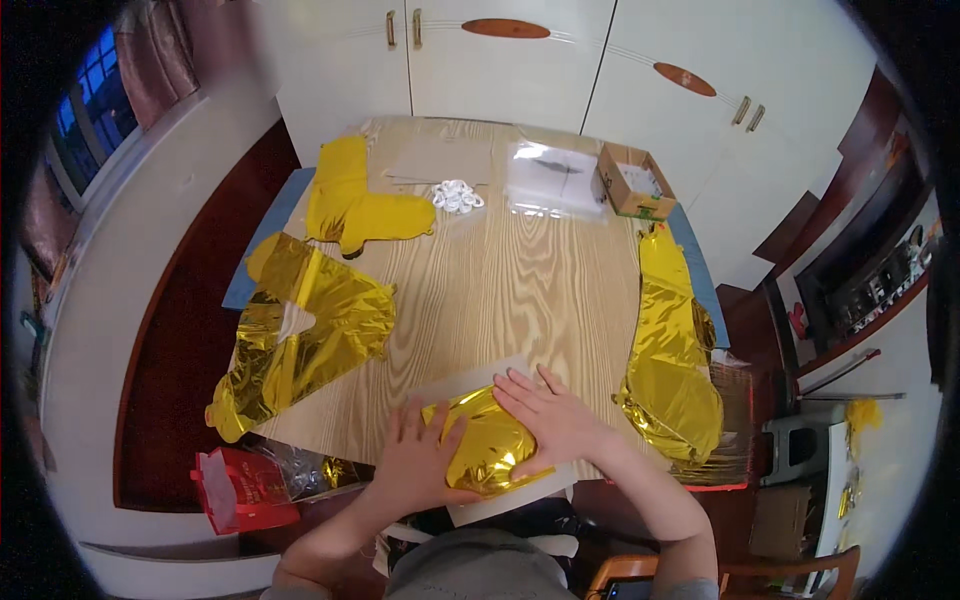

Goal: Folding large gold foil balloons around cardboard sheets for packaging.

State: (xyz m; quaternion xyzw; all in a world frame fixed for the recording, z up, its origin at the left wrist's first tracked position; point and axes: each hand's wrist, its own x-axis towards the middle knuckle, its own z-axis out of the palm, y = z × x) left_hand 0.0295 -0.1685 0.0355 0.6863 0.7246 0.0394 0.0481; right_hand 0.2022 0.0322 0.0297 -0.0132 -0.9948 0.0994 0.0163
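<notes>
A folded gold foil balloon (488,440) lies on a pale card sheet (515,368) at the table's near edge. My left hand (415,462) presses on the foil's left side, fingers spread and flat. On the opposite side, my right hand (552,420) rests with its fingers stretched out over the foil and its upper edge. The foil bulges a little between the palms and catches the light. Both hands partly cover the balloon and the sheet beneath it.
Flat gold foil balloons lie at the left (345,325), back left (340,190) and right (665,350) of the wooden table (500,290). Towards the back are coiled white ribbons (457,197), clear plastic sleeves (555,180) and a cardboard box (645,203). A red bag (245,490) stands below left.
</notes>
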